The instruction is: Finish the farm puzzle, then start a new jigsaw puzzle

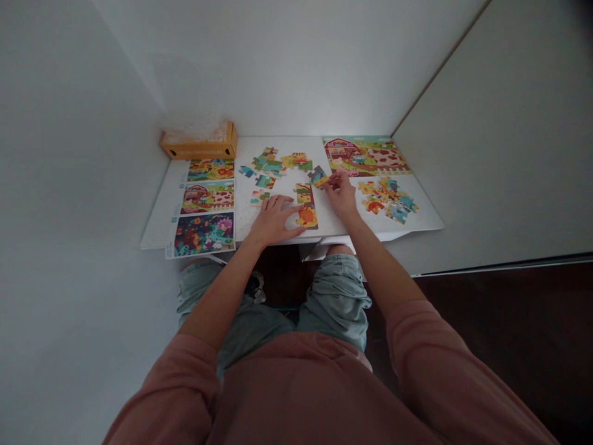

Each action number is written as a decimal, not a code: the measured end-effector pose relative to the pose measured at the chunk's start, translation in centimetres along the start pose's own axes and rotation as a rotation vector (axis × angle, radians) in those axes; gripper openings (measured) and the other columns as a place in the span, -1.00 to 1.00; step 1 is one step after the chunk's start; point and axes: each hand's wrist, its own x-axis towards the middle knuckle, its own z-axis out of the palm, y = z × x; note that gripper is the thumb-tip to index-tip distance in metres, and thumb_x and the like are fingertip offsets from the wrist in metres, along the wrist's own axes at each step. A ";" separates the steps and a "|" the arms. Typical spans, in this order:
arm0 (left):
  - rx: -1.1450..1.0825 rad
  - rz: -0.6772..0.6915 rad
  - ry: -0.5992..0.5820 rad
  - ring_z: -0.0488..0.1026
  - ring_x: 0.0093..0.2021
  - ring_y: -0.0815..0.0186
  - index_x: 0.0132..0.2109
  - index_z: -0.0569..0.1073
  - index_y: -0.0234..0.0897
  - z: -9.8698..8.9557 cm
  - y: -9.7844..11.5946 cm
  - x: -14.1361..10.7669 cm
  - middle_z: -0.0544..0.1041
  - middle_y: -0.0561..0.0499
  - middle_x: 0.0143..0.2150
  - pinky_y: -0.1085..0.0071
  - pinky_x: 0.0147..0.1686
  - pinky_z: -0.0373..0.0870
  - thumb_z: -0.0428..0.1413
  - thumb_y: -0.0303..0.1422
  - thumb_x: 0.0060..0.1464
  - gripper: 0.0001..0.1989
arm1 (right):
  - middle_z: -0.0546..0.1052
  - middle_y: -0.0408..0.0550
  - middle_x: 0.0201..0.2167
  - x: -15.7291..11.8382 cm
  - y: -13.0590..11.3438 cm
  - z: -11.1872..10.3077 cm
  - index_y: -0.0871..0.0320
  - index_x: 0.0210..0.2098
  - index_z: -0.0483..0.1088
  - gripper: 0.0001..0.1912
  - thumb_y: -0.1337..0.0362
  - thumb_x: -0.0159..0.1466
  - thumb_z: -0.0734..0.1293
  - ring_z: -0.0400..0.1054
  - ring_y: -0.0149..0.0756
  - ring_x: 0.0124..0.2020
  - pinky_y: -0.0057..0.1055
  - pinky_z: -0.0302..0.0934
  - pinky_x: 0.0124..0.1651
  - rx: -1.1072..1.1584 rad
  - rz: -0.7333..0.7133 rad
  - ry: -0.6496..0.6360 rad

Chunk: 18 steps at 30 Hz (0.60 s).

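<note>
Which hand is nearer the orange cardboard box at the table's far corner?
Left. The left hand lies right of the box; the right hand is farther right still.

One head-worn camera looks forward and down from above the person's pink shirt (287, 395), facing the white table (160, 232) at twelve o'clock, close over the puzzle pieces (269, 164) and shorts (333, 303).

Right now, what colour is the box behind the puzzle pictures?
The box is orange-yellow; it shows best in the head view.
</note>
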 end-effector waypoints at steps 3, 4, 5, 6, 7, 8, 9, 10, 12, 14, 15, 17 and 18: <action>-0.007 0.001 0.000 -0.07 0.00 0.17 -0.02 0.07 0.05 0.0 0.0 0.1 0.07 0.09 -0.01 0.18 -0.07 -0.12 -0.13 -0.09 -0.09 -0.57 | 0.28 -0.03 -0.25 0.3 0.1 0.0 0.14 -0.16 0.03 -0.68 0.13 0.13 0.00 0.18 -0.38 -0.28 -0.39 0.07 -0.28 0.089 -0.015 0.080; -0.009 0.000 0.002 -0.07 0.00 0.18 -0.01 0.07 0.06 0.0 0.1 0.1 0.06 0.10 -0.01 0.17 -0.07 -0.12 -0.15 -0.09 -0.08 -0.58 | 0.28 -0.04 -0.24 0.3 0.1 -0.1 0.13 -0.16 0.04 -0.68 0.13 0.13 0.00 0.18 -0.37 -0.27 -0.38 0.08 -0.26 0.102 -0.010 0.088; -0.010 -0.003 0.004 -0.07 0.00 0.18 -0.01 0.06 0.06 0.0 0.1 0.1 0.06 0.10 -0.01 0.18 -0.07 -0.11 -0.15 -0.09 -0.08 -0.58 | 0.28 -0.04 -0.25 0.4 0.0 -0.1 0.13 -0.16 0.05 -0.68 0.13 0.13 0.00 0.18 -0.36 -0.27 -0.36 0.08 -0.25 0.112 -0.002 0.090; -0.013 -0.012 0.008 -0.06 -0.01 0.18 0.00 0.04 0.04 -0.1 0.2 0.1 0.06 0.09 -0.01 0.18 -0.07 -0.12 -0.15 -0.10 -0.08 -0.56 | 0.28 -0.05 -0.25 0.3 0.0 -0.3 0.12 -0.16 0.07 -0.67 0.12 0.13 0.00 0.18 -0.35 -0.27 -0.35 0.08 -0.25 0.126 0.004 0.089; -0.018 -0.027 0.017 -0.06 -0.01 0.18 0.01 0.02 0.01 -0.1 0.2 0.1 0.06 0.07 -0.01 0.19 -0.07 -0.12 -0.15 -0.09 -0.08 -0.54 | 0.28 -0.05 -0.25 0.2 -0.2 -0.4 0.12 -0.16 0.10 -0.67 0.12 0.13 0.00 0.18 -0.33 -0.26 -0.34 0.09 -0.25 0.139 0.006 0.084; -0.029 -0.048 0.034 -0.05 -0.01 0.17 0.03 0.01 -0.03 -0.1 0.2 0.1 0.06 0.04 -0.01 0.19 -0.07 -0.13 -0.13 -0.08 -0.10 -0.50 | 0.29 -0.06 -0.25 0.1 -0.4 -0.6 0.11 -0.16 0.11 -0.66 0.11 0.13 0.00 0.18 -0.33 -0.26 -0.33 0.09 -0.25 0.149 0.003 0.075; -0.048 -0.071 0.058 -0.04 -0.02 0.16 0.04 0.00 -0.09 -0.1 0.2 0.1 0.07 0.00 -0.02 0.19 -0.07 -0.13 -0.12 -0.07 -0.11 -0.46 | 0.29 -0.06 -0.25 -0.2 -0.6 -0.7 0.11 -0.16 0.13 -0.65 0.11 0.13 0.01 0.18 -0.32 -0.27 -0.32 0.09 -0.26 0.163 -0.005 0.065; -0.078 -0.092 0.086 -0.02 -0.03 0.15 0.04 0.00 -0.15 0.0 0.0 0.1 0.08 -0.03 -0.03 0.19 -0.07 -0.12 -0.12 -0.06 -0.12 -0.44 | 0.29 -0.07 -0.26 -0.5 -0.9 -0.8 0.10 -0.16 0.14 -0.65 0.10 0.12 0.02 0.18 -0.32 -0.29 -0.32 0.10 -0.27 0.178 -0.018 0.050; -0.186 -0.114 0.135 0.04 -0.07 0.17 0.02 0.05 -0.20 0.4 -0.5 0.3 0.15 -0.06 -0.07 0.20 -0.10 -0.05 -0.12 -0.07 -0.12 -0.46 | 0.32 -0.09 -0.31 -1.3 -1.7 -0.8 0.09 -0.18 0.17 -0.66 0.09 0.11 0.05 0.20 -0.32 -0.34 -0.33 0.11 -0.30 0.213 -0.049 -0.005; -0.362 -0.112 0.166 0.16 -0.18 0.22 -0.03 0.12 -0.18 0.9 -1.2 0.6 0.25 -0.03 -0.18 0.26 -0.19 0.07 -0.11 -0.12 -0.09 -0.55 | 0.33 -0.11 -0.35 -2.1 -2.6 -0.6 0.07 -0.21 0.20 -0.68 0.08 0.08 0.10 0.20 -0.34 -0.39 -0.34 0.12 -0.33 0.257 -0.089 -0.087; -0.461 -0.107 0.177 0.21 -0.25 0.25 -0.07 0.17 -0.17 1.3 -1.6 0.7 0.29 -0.01 -0.25 0.29 -0.26 0.12 -0.11 -0.15 -0.08 -0.61 | 0.33 -0.12 -0.36 -2.4 -3.1 -0.4 0.06 -0.23 0.21 -0.69 0.08 0.07 0.11 0.20 -0.35 -0.41 -0.35 0.12 -0.34 0.282 -0.111 -0.126; -0.633 -0.104 0.197 0.25 -0.39 0.31 -0.20 0.28 -0.17 1.9 -2.3 0.9 0.33 0.02 -0.38 0.36 -0.39 0.17 -0.09 -0.19 -0.07 -0.73 | 0.34 -0.13 -0.37 -2.9 -4.0 -0.1 0.04 -0.23 0.21 -0.69 0.08 0.06 0.14 0.20 -0.35 -0.41 -0.36 0.12 -0.36 0.323 -0.143 -0.181; -0.697 -0.107 0.207 0.25 -0.44 0.33 -0.27 0.31 -0.18 2.2 -2.6 0.9 0.33 0.03 -0.42 0.38 -0.44 0.17 -0.08 -0.21 -0.07 -0.78 | 0.34 -0.13 -0.37 -3.0 -4.3 0.0 0.04 -0.22 0.20 -0.69 0.08 0.05 0.14 0.20 -0.34 -0.41 -0.36 0.12 -0.36 0.334 -0.152 -0.196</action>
